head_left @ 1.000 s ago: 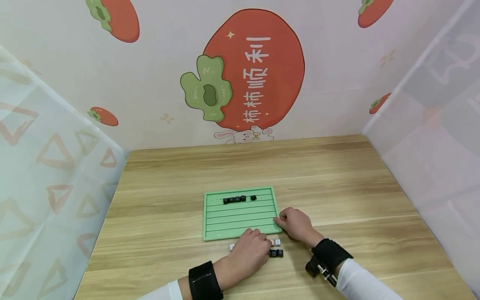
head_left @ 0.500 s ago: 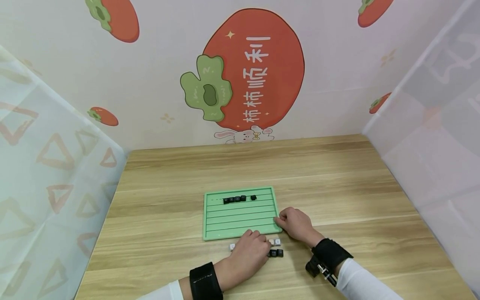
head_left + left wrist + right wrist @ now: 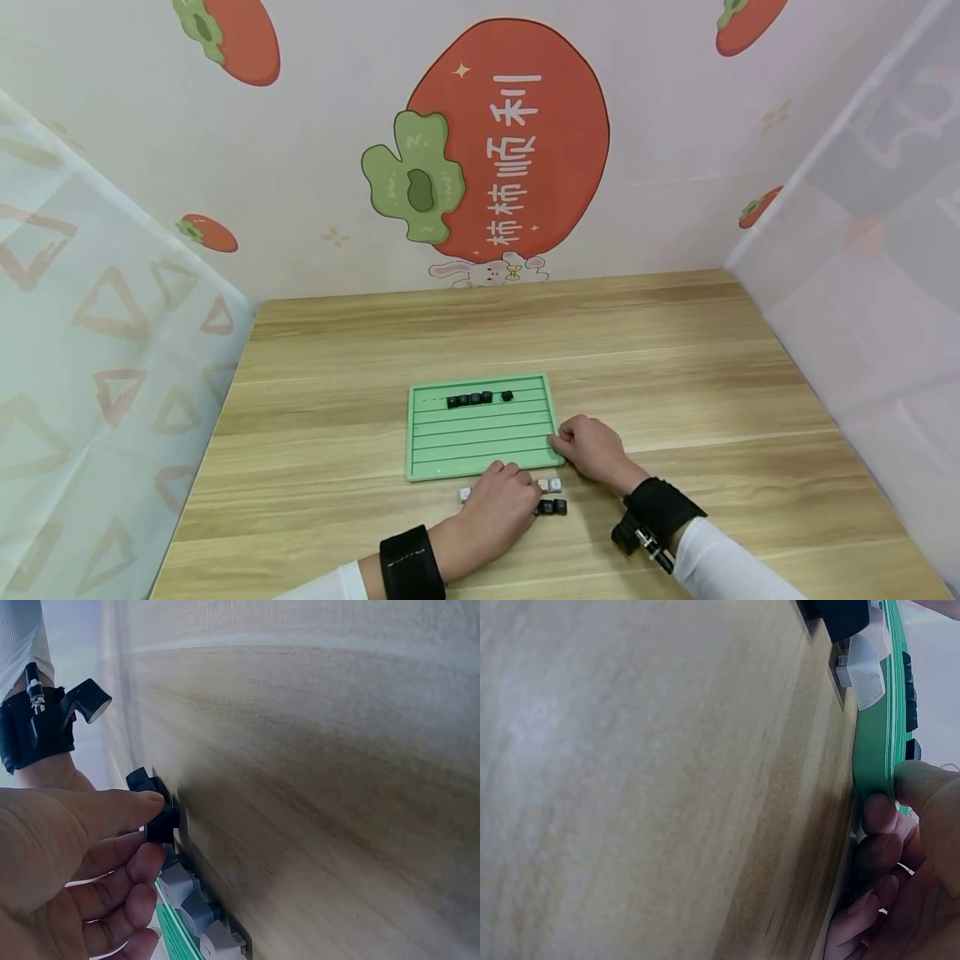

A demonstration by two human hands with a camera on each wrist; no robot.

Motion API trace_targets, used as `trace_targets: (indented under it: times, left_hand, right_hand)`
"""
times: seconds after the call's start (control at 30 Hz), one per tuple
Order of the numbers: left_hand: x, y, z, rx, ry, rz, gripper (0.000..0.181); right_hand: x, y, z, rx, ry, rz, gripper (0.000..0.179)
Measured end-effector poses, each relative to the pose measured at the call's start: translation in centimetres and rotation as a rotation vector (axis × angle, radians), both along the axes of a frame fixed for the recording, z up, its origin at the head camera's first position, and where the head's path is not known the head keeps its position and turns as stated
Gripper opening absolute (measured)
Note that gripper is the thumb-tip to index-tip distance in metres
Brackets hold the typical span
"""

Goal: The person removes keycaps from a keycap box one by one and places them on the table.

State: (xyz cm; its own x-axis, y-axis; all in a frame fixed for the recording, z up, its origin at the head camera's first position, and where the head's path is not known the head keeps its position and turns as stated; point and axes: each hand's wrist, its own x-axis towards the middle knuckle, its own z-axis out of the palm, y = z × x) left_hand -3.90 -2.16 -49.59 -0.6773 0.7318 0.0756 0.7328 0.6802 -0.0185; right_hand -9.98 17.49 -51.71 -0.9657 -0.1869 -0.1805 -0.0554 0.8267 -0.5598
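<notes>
With the left hand point(image 3: 501, 507), pinching a black key point(image 3: 162, 825); with the right hand point(image 3: 592, 448), the green board point(image 3: 480, 443) by its front right corner. Might bump white keys point(image 3: 555, 484) by tugging sideways.

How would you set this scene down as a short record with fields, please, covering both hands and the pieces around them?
Left hand: pinches a small black block-shaped piece
Right hand: grips the flat green lined rectangular board by its right edge
On board: row of four small black blocks; single black block apart, to the right
Near side of board: small white blocks, more black blocks; left hand hides some
Surface: light wood-grain tabletop
</notes>
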Motion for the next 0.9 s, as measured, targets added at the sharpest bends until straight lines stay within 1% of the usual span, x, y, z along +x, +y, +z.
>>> trace_targets:
  times: [0.17, 0.3, 0.47, 0.63, 0.8, 0.9]
  left_hand:
    - [0.1, 0.1, -0.1, 0.008, -0.002, -0.001, 0.011]
    - [0.0, 0.1, 0.0, 0.020, 0.012, -0.002, 0.011]
    - [-0.2, 0.1, 0.2, 0.039, 0.032, 0.002, 0.009]
    - [-0.4, 0.0, 0.5, 0.039, 0.027, 0.004, 0.015]
    - [-0.8, 0.0, 0.8, 0.063, 0.059, 0.014, 0.012]
    - [-1.1, 0.0, 0.9, 0.074, 0.055, 0.023, 0.012]
  right_hand:
    - [0.0, 0.0, -0.1, 0.005, -0.002, 0.001, 0.053]
    - [0.0, 0.0, -0.2, 0.004, 0.006, 0.002, 0.053]
    - [0.0, 0.0, -0.3, 0.009, 0.004, 0.003, 0.053]
    - [0.0, 0.0, -0.3, 0.006, 0.006, 0.004, 0.053]
    - [-0.1, 0.0, -0.3, 0.006, 0.005, 0.005, 0.053]
    - [-0.2, 0.1, -0.2, 0.008, 0.004, 0.010, 0.054]
